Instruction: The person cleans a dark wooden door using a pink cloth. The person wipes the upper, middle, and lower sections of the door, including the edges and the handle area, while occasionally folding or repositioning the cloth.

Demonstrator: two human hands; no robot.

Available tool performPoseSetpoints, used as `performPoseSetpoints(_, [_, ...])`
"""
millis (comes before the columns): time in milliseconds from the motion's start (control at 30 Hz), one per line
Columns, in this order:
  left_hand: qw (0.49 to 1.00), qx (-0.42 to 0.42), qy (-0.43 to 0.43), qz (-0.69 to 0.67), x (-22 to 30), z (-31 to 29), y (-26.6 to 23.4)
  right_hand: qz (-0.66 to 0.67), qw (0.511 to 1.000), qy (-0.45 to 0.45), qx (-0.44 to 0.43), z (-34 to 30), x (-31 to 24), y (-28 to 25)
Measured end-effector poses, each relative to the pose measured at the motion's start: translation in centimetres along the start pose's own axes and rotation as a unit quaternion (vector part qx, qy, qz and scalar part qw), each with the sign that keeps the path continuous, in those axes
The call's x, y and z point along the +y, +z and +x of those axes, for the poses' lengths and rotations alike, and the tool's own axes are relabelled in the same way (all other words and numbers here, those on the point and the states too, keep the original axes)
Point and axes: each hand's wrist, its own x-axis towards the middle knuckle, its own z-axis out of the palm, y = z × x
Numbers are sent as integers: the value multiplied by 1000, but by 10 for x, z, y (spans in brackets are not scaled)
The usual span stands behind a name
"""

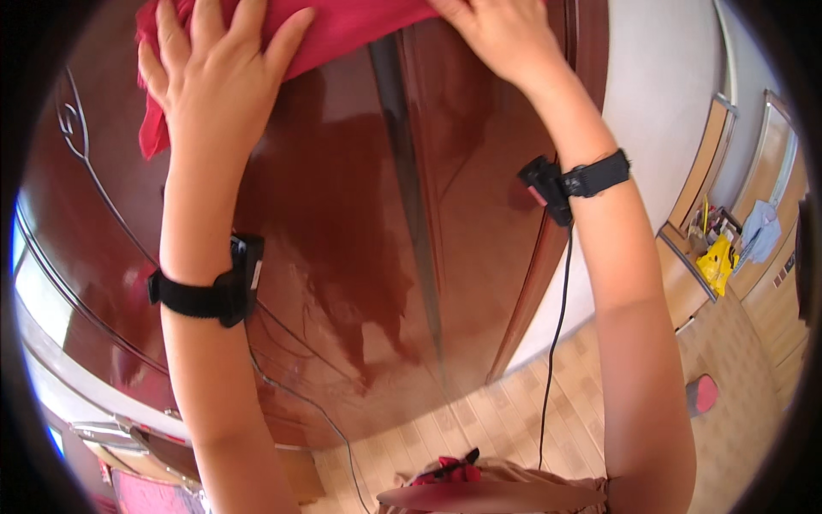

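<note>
A glossy dark-red wooden door (360, 240) filled the view, above a tiled floor (514, 411). Both arms reached up, black straps on the wrists. The left hand (218, 73), fingers spread, pressed a red cloth (342, 26) flat against the door; the right hand (501, 34) gripped the cloth's upper edge.

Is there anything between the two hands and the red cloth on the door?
Nothing visible. The left hand lies flat on the red cloth, and the right hand presses on it too, against the glossy brown door.
</note>
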Motion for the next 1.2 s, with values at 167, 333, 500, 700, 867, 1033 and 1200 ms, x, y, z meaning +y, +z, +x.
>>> performPoseSetpoints(167, [991,-119,20,-51,54,-45,-13,29,998,41,-35,-84,20,11])
performPoseSetpoints(333, [985,-146,25,-92,81,-117,-30,120,991,50,7,-193,3,34])
performPoseSetpoints(500, [949,-279,61,-132,113,-238,-73,123,973,111,-158,-338,-41,23])
performPoseSetpoints(700, [912,-382,71,-132,115,-360,-114,133,965,90,-205,-437,-82,16])
performPoseSetpoints(867, [926,-347,64,-137,125,-381,-113,145,957,103,-230,-428,-73,6])
performPoseSetpoints(1033, [955,-276,32,-101,151,-316,-108,93,971,77,-204,-359,-48,-9])
performPoseSetpoints(1200, [960,-261,16,-98,167,-279,-113,35,983,108,-145,-320,-9,-16])
